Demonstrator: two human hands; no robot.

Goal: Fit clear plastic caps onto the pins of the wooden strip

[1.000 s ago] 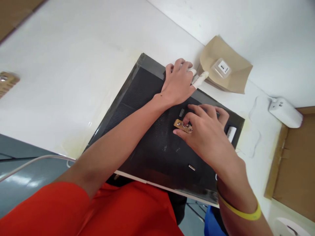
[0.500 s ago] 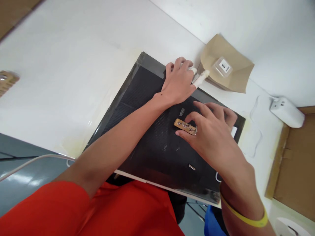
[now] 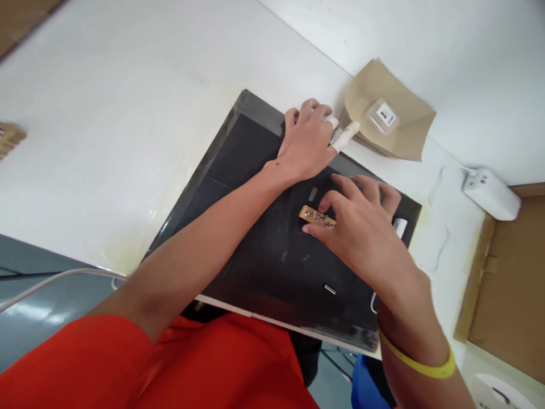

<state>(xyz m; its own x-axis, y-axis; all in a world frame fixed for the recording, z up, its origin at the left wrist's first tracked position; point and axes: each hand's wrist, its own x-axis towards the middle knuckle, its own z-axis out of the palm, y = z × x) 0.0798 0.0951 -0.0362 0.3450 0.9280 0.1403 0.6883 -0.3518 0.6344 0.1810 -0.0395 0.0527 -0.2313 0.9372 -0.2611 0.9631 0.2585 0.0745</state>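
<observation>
My right hand (image 3: 361,221) has its thumb and index finger at opposite long sides of a small tan strip (image 3: 303,213), pinching it. A row of small silvery metal pieces (image 3: 318,217) sits on top of the strip; its right end is under my hand. Beyond it lies a small clear nail-shaped piece (image 3: 313,193). My left hand (image 3: 309,139) rests palm down at the far edge of the black ribbed mat (image 3: 255,227), fingers bent but apart. White covers (image 3: 346,135) sheathe its thumb and index finger. Whatever is beneath that palm is hidden.
A short metal rod (image 3: 330,289) lies on the mat nearer me. A folded brown paper tray (image 3: 409,133) holds a clear labelled box (image 3: 382,116). On the right are a white power strip (image 3: 491,193) and cardboard (image 3: 511,272). A white cylinder (image 3: 399,227) shows behind my right hand.
The whole view has shifted slightly left. My right hand has drawn in a little, uncovering more of the white cylinder behind it. Both hands otherwise keep their places.
</observation>
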